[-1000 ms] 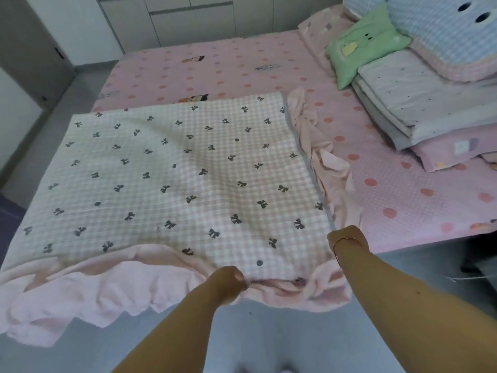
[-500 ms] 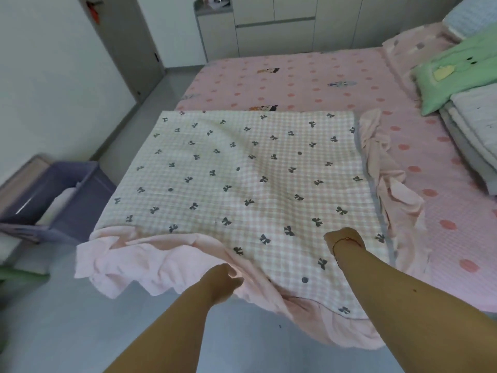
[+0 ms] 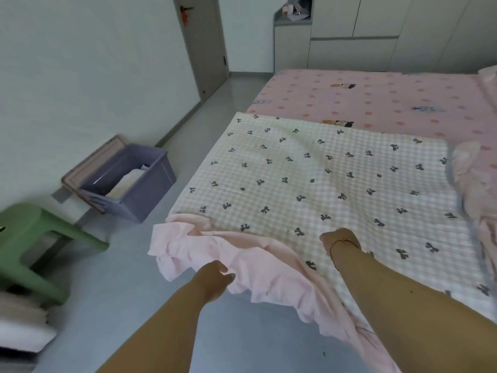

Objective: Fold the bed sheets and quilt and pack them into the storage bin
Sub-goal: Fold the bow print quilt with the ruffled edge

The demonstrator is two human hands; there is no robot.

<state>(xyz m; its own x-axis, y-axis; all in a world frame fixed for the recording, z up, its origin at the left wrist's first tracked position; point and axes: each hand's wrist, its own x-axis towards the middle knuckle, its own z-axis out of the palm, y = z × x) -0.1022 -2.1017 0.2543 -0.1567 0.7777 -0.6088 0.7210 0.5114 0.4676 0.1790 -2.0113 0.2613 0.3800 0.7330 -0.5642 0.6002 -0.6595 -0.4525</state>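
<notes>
Both hands at quilt (image 3: 309,179) near edge — left hand (image 3: 215,278) loose by the frill, right hand (image 3: 340,239) knuckles-down, grip unclear; bin (image 3: 145,192) far left.

A bed (image 3: 376,95) with a pink dotted sheet filled the right of the frame; a checked, bow-printed quilt (image 3: 309,179) lay flat on it, its pink ruffle overhanging the lower edge. On the grey floor (image 3: 129,300) at left stood a purple storage bin (image 3: 150,189) and a green stool (image 3: 32,232).
</notes>
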